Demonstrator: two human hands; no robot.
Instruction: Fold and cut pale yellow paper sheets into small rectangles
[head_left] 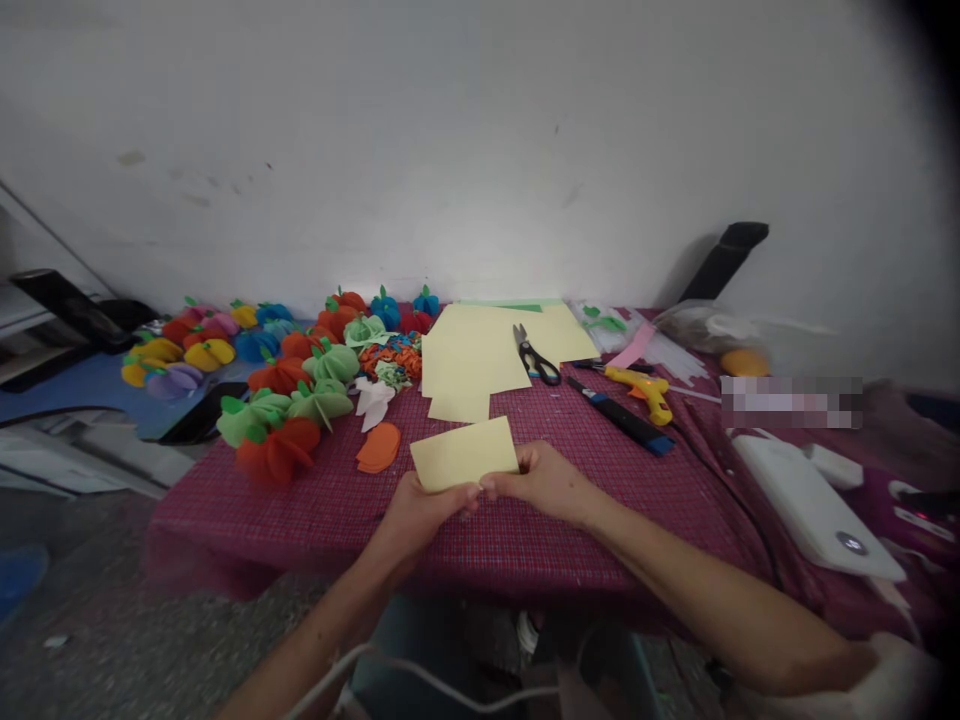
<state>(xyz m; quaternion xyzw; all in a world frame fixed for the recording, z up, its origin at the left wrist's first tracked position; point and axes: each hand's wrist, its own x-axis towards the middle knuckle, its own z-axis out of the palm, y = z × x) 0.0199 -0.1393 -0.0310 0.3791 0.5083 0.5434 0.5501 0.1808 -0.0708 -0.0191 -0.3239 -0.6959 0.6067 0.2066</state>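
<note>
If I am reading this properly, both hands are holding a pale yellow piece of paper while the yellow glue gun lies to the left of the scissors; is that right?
Not quite: in the head view, the yellow glue gun lies to the right of the scissors. The left hand and right hand do hold a pale yellow piece of paper.

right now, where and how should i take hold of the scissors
Probably by the black handles, with the right hand coming from the near right side once it releases the small yellow sheet: the scissors lie with handles toward you, blades pointing toward the wall.
</note>
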